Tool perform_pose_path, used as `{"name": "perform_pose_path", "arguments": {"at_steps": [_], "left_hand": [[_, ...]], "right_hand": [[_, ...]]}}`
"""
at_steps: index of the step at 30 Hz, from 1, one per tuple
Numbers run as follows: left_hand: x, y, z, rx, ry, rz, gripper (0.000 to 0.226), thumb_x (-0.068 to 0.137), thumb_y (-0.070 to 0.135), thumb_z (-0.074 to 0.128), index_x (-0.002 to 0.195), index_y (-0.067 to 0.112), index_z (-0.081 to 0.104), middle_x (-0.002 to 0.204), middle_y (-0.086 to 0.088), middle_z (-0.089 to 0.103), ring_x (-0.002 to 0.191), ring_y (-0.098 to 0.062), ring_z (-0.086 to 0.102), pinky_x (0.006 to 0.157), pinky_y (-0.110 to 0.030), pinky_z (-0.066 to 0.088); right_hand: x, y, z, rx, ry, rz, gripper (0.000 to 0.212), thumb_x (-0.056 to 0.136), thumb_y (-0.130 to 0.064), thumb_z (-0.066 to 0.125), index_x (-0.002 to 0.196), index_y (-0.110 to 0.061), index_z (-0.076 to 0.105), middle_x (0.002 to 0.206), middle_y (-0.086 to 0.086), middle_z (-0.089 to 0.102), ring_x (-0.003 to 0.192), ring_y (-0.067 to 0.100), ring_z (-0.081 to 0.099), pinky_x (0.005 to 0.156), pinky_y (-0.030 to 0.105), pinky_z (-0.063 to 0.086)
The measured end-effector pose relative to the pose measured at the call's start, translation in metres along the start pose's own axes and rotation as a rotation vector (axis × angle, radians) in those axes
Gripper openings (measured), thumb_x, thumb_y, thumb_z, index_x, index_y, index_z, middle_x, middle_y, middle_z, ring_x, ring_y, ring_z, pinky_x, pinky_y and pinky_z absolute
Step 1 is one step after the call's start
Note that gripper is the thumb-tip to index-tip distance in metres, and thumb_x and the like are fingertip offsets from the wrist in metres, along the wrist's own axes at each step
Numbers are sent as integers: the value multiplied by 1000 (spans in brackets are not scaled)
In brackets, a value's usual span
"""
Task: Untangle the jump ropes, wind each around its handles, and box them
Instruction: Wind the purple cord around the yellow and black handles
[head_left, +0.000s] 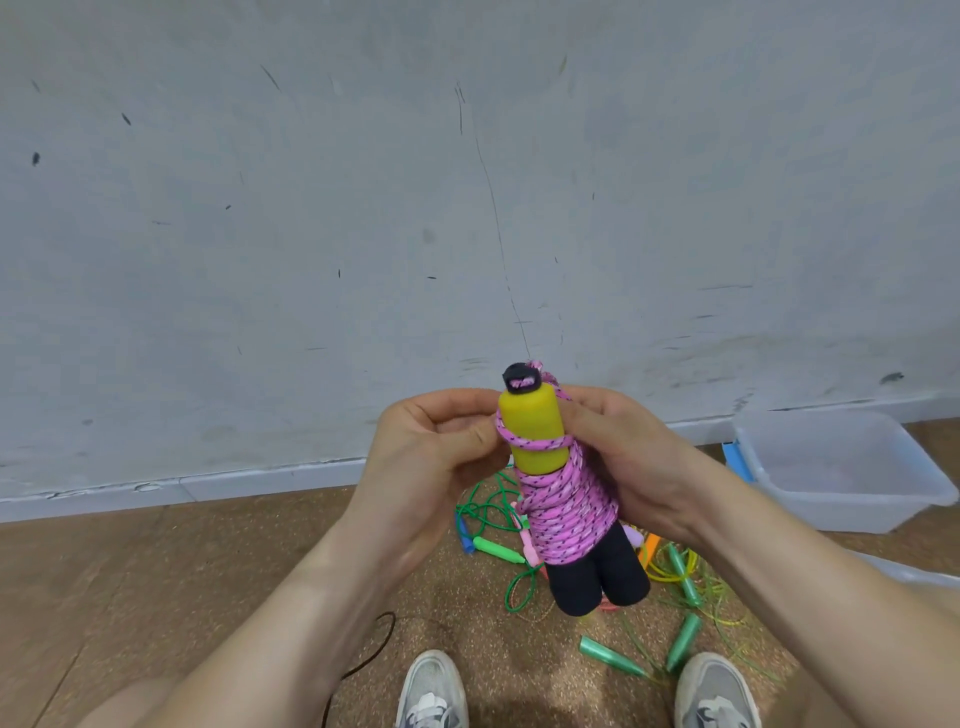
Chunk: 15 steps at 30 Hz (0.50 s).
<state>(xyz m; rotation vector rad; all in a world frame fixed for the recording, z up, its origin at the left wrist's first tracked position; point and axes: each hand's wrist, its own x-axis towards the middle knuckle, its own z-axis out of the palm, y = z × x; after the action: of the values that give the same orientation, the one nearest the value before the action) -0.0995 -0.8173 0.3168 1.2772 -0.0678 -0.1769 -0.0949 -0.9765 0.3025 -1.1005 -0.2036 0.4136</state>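
Note:
I hold a pink braided jump rope (569, 512) wound in many turns around its two handles, which are yellow at the top (532, 434) and black foam at the bottom (597, 577). My right hand (623, 457) grips the wound bundle from the right side. My left hand (436, 452) pinches the last turn of pink rope against the yellow handle. More jump ropes lie tangled on the floor below: a green rope with green and blue handles (493, 540) and a yellow-green rope with translucent green handles (683, 642).
A clear plastic box (841, 467) stands on the floor at the right against the wall, a blue piece at its left corner. My two grey shoes (431, 696) are at the bottom edge. A thin dark cord (374, 654) runs across the cork floor.

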Motion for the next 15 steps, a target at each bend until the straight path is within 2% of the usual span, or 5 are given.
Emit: {"name": "perform_pose_path", "arguments": {"at_steps": [2,6,10,12,15], "left_hand": [[-1,6,-1,131,16,62,24,56,-3,74,75,12,75,73,-14,72,67,-24,68,75,-39,55],[-1,17,-4,257,-85,92,35,57,-5,70,83,17,66,77,-17,72,69,-27,65,75,-43,53],[-2,16,1,313,-76,109,35,58,-6,64,76,23,71,72,-14,71,63,-23,62,67,-34,53],[-2,17,-1,335,-56,118,23,61,4,75,79,19,74,78,-16,72,70,-23,65,74,-38,55],[-1,20,-4,339,-35,78,22,64,17,83,83,8,76,86,-23,72,80,-28,65,86,-50,52]], "right_hand": [[1,1,-2,17,-20,-13,29,89,-15,60,108,7,62,98,22,67,78,26,66,63,30,56],[3,2,-5,35,-73,-30,36,82,-7,67,115,7,61,101,19,68,82,23,68,70,29,55],[4,-2,-9,113,-117,-57,40,75,-22,75,106,2,68,101,19,70,82,24,70,70,33,57],[5,-4,-12,108,-127,-76,51,64,-26,85,104,0,68,98,16,72,83,21,70,73,29,56],[7,-3,-14,47,-102,-84,64,59,-27,89,109,4,64,96,15,72,85,22,70,77,28,56]]}}
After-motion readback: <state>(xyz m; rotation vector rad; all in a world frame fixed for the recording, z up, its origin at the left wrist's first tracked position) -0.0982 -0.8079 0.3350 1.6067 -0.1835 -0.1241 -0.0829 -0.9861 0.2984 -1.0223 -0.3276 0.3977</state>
